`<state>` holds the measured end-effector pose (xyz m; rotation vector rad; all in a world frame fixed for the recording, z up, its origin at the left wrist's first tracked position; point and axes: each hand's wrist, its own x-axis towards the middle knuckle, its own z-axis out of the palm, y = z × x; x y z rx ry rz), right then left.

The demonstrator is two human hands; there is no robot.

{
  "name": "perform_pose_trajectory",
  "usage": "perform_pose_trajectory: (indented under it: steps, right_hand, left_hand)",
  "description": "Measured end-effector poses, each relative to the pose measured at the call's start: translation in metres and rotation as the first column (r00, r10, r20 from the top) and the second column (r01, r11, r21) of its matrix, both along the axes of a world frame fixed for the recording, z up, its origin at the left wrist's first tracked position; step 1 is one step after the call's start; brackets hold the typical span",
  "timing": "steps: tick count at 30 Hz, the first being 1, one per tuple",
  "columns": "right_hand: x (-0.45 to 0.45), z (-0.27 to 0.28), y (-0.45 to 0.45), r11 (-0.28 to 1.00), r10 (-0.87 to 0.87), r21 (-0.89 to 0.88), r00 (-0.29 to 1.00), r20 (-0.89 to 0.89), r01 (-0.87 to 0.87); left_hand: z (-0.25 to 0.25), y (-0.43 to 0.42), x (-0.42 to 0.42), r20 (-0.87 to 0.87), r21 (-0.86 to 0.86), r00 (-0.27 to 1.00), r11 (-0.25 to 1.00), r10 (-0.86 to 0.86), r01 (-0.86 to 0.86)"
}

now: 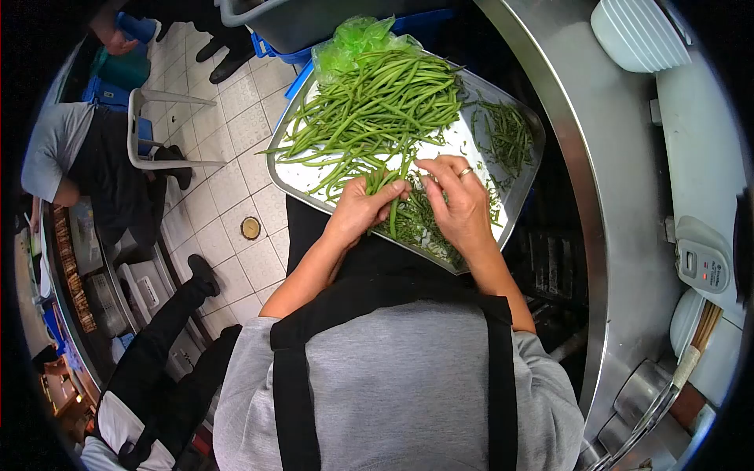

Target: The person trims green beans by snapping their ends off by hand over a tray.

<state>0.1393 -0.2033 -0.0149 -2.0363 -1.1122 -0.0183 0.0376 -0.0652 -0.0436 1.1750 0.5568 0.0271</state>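
A metal tray (518,206) on my lap holds a large heap of green beans (393,98). Near the tray's front edge, my left hand (363,206) is closed round a few green beans (382,180), their ends sticking out past the thumb. Just to the right, my right hand (459,202), with a ring on one finger, has its fingers curled in a pinch close to those bean ends. What lies between its fingertips is too small to make out. Trimmed bean ends (420,220) lie below and between the hands. More thin trimmings (506,137) are piled on the tray's right side.
A green plastic bag (357,49) sits at the tray's far edge, near a grey bin (290,27). A steel counter (581,157) curves along my right, bearing stacked white bowls (640,35). On the left are a white stool (137,129) and several people on the tiled floor (228,133).
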Motion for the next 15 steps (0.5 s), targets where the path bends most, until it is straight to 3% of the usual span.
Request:
perform_pose_trajectory:
  steps: [3, 8, 11, 12, 14, 15]
  right_hand:
    - [0.009, 0.008, 0.000, 0.999, 0.035, -0.030, 0.994, 0.103, -0.032]
    - [0.015, 0.005, -0.004, 0.991, 0.125, -0.080, 0.965, 0.230, -0.109]
    - [0.009, -0.020, 0.000, 0.994, 0.026, 0.106, 0.998, -0.050, -0.020]
    - [0.010, -0.028, 0.000, 0.979, 0.004, 0.195, 0.937, -0.348, 0.068]
    - [0.014, -0.038, -0.002, 0.917, 0.055, 0.265, 0.567, -0.822, 0.296]
    - [0.022, -0.036, -0.004, 0.887, 0.077, 0.309, 0.549, -0.832, 0.344]
  left_hand:
    - [0.003, 0.000, -0.002, 0.000, 0.076, 0.994, 0.991, -0.107, 0.107]
    - [0.009, 0.003, -0.004, -0.011, 0.002, 0.986, 0.986, -0.167, 0.167]
    - [0.010, -0.001, -0.001, 0.018, -0.033, 0.982, 0.982, -0.187, 0.188]
    - [0.012, -0.002, 0.000, 0.033, -0.017, 0.981, 0.981, -0.192, 0.193]
    - [0.014, -0.004, -0.001, 0.048, -0.017, 0.982, 0.983, -0.181, 0.182]
    - [0.015, -0.006, -0.003, 0.049, -0.033, 0.985, 0.985, -0.167, 0.169]
